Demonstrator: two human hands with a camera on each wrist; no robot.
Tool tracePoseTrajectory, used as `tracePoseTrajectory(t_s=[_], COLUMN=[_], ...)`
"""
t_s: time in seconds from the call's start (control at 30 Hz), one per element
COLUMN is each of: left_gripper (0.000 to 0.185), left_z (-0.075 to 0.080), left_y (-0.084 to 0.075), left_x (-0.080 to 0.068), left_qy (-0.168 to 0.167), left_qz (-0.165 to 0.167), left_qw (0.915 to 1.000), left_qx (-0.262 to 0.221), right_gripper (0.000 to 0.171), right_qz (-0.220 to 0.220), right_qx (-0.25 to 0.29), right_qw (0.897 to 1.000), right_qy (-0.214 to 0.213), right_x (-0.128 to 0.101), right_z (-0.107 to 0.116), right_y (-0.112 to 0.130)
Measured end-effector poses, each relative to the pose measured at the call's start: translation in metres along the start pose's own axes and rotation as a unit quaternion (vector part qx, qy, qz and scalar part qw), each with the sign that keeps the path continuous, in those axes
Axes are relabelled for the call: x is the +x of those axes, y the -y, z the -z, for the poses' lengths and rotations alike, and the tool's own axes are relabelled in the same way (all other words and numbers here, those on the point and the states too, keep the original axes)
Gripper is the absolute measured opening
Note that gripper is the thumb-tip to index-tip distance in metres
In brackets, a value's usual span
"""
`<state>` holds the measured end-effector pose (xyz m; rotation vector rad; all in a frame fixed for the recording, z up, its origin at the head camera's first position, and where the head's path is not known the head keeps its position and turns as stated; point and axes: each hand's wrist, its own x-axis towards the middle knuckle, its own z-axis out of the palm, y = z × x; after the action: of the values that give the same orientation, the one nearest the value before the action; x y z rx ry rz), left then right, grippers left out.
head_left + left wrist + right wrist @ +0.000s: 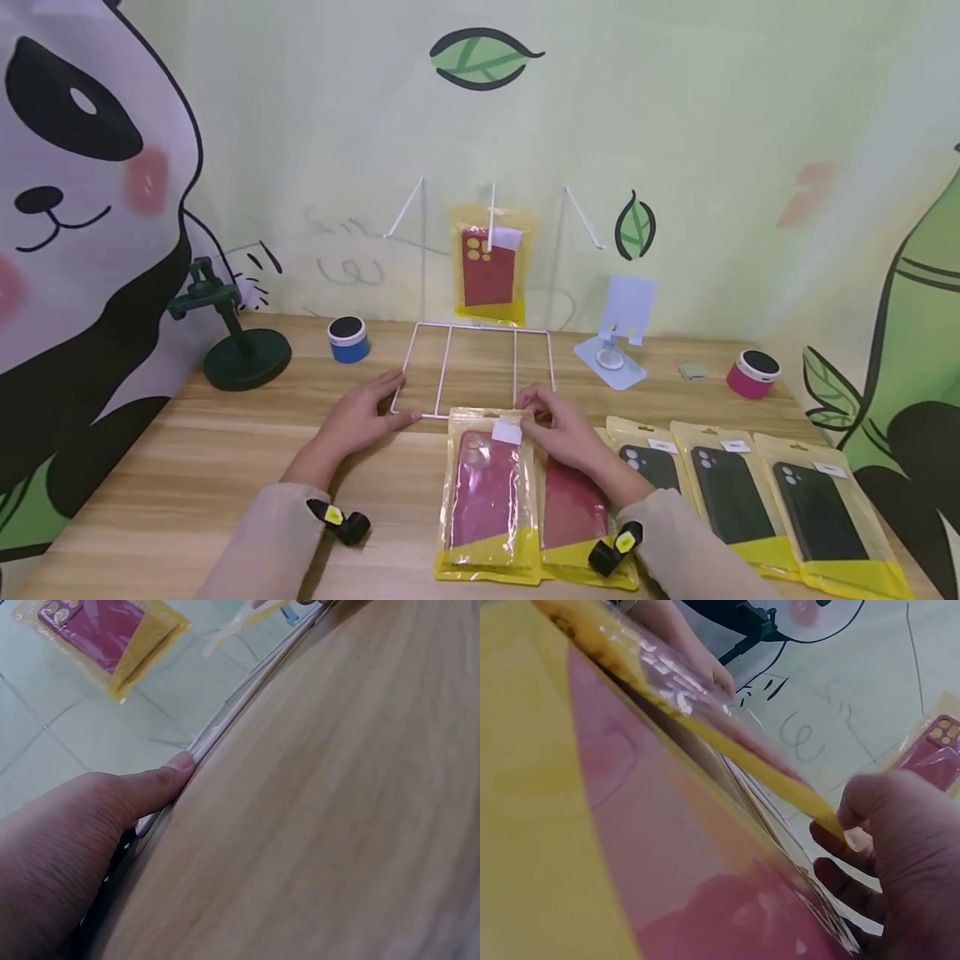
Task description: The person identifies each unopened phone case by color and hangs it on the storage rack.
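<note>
Head view: your right hand (558,429) pinches the top red phone-case packet (491,492); your left hand (360,417), fingers relaxed, steadies the white wire rack (480,367). Next, lift the packet toward a hook.

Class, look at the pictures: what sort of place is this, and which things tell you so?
Probably a small mock shop display for phone accessories: a white wire rack with one packaged red case hung on it, more packaged cases laid along the wooden table, and a phone stand.

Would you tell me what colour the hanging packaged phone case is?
Red phone case in a yellow packet, clearest in the head view.
</note>
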<state>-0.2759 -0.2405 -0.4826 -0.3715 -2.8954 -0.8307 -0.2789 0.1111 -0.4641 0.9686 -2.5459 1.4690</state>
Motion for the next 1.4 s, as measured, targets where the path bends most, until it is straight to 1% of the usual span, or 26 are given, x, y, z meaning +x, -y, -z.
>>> tracePoseTrajectory(t_s=[0.1,0.2,0.3,0.33,0.37,0.43,0.53,0.6,0.67,0.8,0.87,0.9,0.97,1.03,1.1,1.17,1.27,1.33,1.4], left_gripper=[0.083,0.083,0.083,0.082,0.082,0.081,0.081,0.08,0.079,0.079,0.079,0.079,0.08,0.08,0.08,0.081,0.081,0.082,0.082], left_z=[0.002,0.002,0.001,0.001,0.0,0.0,0.0,0.0,0.0,0.002,0.002,0.002,0.002,0.002,0.001,0.001,0.002,0.002,0.002], left_y=[0.004,0.004,0.004,0.004,0.004,0.003,0.003,0.004,0.005,0.007,0.006,0.005,0.004,0.002,0.002,0.001,-0.001,-0.001,0.0], left_x=[0.0,0.001,0.001,0.0,0.0,-0.002,-0.004,-0.004,-0.005,-0.005,-0.005,-0.005,-0.004,-0.002,-0.001,-0.001,-0.001,-0.001,-0.003], left_qy=[0.001,0.002,0.004,0.005,0.007,0.012,0.019,0.017,0.011,0.004,0.008,0.01,0.011,0.01,0.008,0.007,0.006,0.007,0.01], left_qz=[0.005,0.007,0.002,0.003,0.005,0.01,0.018,0.017,0.014,0.001,-0.005,-0.005,-0.004,-0.004,-0.005,-0.008,-0.009,-0.007,-0.003], left_qw=[1.0,1.0,1.0,1.0,0.9999,0.9998,0.9995,0.9995,0.9996,0.9997,0.9997,0.9996,0.9995,0.9995,0.9997,0.9997,0.9997,0.9997,0.9997], left_qx=[0.004,-0.002,-0.005,-0.005,-0.006,-0.01,-0.018,-0.021,-0.021,-0.022,-0.025,-0.027,-0.028,-0.028,-0.024,-0.021,-0.021,-0.021,-0.02], right_gripper=[0.023,0.026,0.034,0.037,0.04,0.04,0.034,0.027,0.02,0.013,0.011,0.01,0.011,0.012,0.014,0.016,0.017,0.018,0.019], right_qz=[-0.022,-0.061,-0.104,-0.121,-0.133,-0.14,-0.125,-0.097,-0.062,0.007,0.034,0.048,0.071,0.082,0.081,0.068,0.05,0.041,0.028], right_qx=[0.028,0.079,0.145,0.165,0.183,0.214,0.247,0.258,0.247,0.194,0.17,0.164,0.164,0.167,0.177,0.187,0.2,0.207,0.211], right_qw=[0.999,0.995,0.984,0.978,0.974,0.966,0.96,0.96,0.966,0.98,0.983,0.983,0.978,0.969,0.96,0.951,0.94,0.935,0.932], right_qy=[0.001,-0.009,-0.024,-0.029,-0.034,-0.04,-0.048,-0.052,-0.051,-0.047,-0.058,-0.071,-0.111,-0.16,-0.203,-0.237,-0.271,-0.286,-0.294], right_x=[0.005,0.008,0.011,0.011,0.012,0.014,0.018,0.022,0.029,0.043,0.049,0.052,0.058,0.064,0.07,0.074,0.079,0.081,0.083], right_z=[-0.001,0.001,0.005,0.007,0.009,0.012,0.019,0.025,0.032,0.048,0.058,0.062,0.071,0.076,0.079,0.08,0.082,0.083,0.083], right_y=[0.002,0.005,0.013,0.017,0.022,0.033,0.053,0.069,0.089,0.133,0.154,0.163,0.178,0.186,0.188,0.186,0.178,0.172,0.167])
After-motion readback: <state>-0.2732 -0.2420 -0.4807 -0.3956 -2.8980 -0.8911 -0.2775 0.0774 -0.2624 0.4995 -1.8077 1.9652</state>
